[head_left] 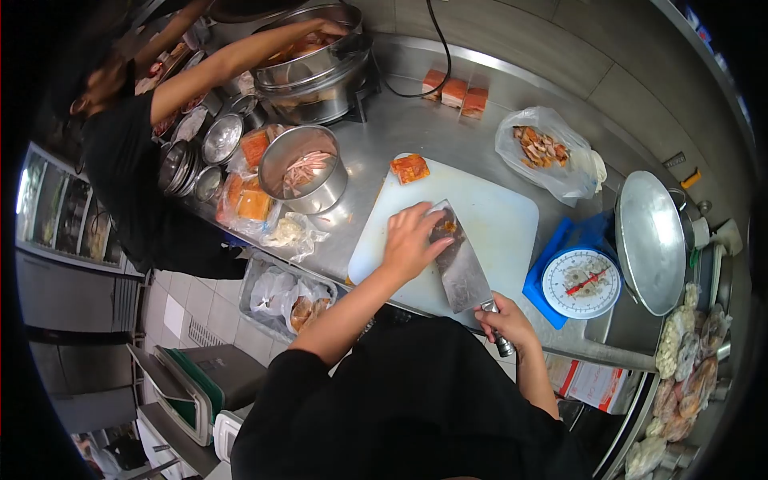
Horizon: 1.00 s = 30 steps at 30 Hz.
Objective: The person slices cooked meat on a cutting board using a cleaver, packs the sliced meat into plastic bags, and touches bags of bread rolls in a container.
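My right hand (507,322) is wrapped round the handle of a cleaver (464,268), whose broad blade lies slanted over a white cutting board (504,216). A small orange-brown scrap (449,226) sits on the blade near its far end. My left hand (410,242) is beside that end, thumb and fingers apart, the fingertips at the blade's edge; whether they press on it I cannot tell. A square piece of roasted meat with orange skin (410,168) rests at the board's far left corner.
A steel pot (278,172) with pale meat strips stands left of the board. At right are a plastic bag of chopped meat (544,128), a blue dial scale (582,282) and a metal pan (652,244). A co-worker's arm (232,68) reaches into a large pot (308,76).
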Available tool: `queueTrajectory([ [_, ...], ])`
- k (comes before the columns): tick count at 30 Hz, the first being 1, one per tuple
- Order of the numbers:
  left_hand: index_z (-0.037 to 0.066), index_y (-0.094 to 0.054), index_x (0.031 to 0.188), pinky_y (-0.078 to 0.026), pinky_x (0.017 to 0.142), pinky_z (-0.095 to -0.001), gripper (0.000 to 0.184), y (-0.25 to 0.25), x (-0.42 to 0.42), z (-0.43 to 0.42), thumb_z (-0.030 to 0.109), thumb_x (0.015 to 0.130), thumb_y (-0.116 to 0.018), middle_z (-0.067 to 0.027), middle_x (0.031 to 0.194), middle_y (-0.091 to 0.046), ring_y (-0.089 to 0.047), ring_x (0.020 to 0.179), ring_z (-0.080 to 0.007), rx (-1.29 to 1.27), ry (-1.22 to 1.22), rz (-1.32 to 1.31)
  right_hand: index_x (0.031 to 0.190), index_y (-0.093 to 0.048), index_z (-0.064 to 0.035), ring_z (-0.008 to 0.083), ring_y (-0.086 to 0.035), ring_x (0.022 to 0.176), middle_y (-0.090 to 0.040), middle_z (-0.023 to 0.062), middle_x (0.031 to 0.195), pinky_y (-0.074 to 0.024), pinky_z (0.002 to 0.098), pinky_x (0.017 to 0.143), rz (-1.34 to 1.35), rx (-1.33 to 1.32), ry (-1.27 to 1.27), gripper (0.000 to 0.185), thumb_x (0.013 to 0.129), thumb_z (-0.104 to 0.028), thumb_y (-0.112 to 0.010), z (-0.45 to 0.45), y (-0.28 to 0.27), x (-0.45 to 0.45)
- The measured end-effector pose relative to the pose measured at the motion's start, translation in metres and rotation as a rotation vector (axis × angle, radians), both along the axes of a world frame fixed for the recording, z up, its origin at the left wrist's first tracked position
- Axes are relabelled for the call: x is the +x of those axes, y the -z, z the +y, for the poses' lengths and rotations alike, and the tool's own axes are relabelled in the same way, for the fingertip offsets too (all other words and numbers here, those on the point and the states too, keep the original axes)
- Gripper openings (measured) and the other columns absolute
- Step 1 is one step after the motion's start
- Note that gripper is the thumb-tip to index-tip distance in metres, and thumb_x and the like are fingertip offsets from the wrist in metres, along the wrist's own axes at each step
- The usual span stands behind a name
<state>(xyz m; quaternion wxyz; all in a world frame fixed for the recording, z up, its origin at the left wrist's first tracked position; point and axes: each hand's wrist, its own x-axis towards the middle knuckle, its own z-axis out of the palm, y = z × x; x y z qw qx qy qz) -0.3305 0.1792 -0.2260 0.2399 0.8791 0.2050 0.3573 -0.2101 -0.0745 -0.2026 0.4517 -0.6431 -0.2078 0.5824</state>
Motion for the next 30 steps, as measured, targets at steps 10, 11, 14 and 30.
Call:
queueTrajectory([
  [10, 0.009, -0.072, 0.096, -0.044, 0.09, -0.0389, 0.01, 0.029, 0.005, 0.054, 0.014, 0.089, -0.072, -0.0057, 0.108, -0.066, -0.06, 0.104, -0.0273, 0.042, -0.148, -0.11, 0.107, -0.059, -0.0049, 0.0104, -0.049, 0.046, -0.053, 0.0006, 0.063, -0.0401, 0.0265, 0.044, -0.147, -0.016, 0.266, 0.016, 0.091, -0.008, -0.063, -0.025, -0.022, -0.007],
  [11, 0.008, -0.071, 0.096, -0.046, 0.088, -0.0399, 0.009, 0.031, -0.008, 0.058, 0.014, 0.089, -0.072, -0.007, 0.105, -0.066, -0.061, 0.101, -0.0289, -0.015, -0.145, -0.112, 0.107, -0.059, -0.003, 0.0197, -0.055, 0.047, -0.059, 0.0082, 0.065, -0.0455, 0.0335, 0.048, -0.266, -0.08, 0.251, 0.02, 0.091, -0.013, -0.063, -0.029, -0.014, -0.002],
  [14, 0.005, -0.07, 0.095, -0.049, 0.083, -0.041, 0.009, 0.04, -0.05, 0.068, 0.013, 0.091, -0.07, -0.0099, 0.099, -0.066, -0.062, 0.093, -0.0315, -0.158, -0.164, -0.133, 0.109, -0.058, -0.0023, 0.0194, -0.057, 0.051, -0.059, 0.0095, 0.065, -0.0459, 0.0367, 0.048, -0.854, -0.241, 0.07, 0.024, 0.091, -0.016, -0.064, -0.031, -0.001, 0.003],
  [30, -0.002, -0.068, 0.093, -0.049, 0.067, -0.0349, 0.021, 0.076, -0.193, 0.093, 0.018, 0.099, -0.064, -0.0138, 0.083, -0.065, -0.062, 0.072, -0.0254, -0.498, -0.317, -0.078, 0.111, -0.061, -0.002, 0.0368, -0.064, 0.09, -0.062, 0.0197, 0.102, -0.0526, 0.0454, 0.081, -1.177, -0.433, 0.073, 0.034, 0.083, -0.016, -0.076, -0.026, 0.064, -0.024],
])
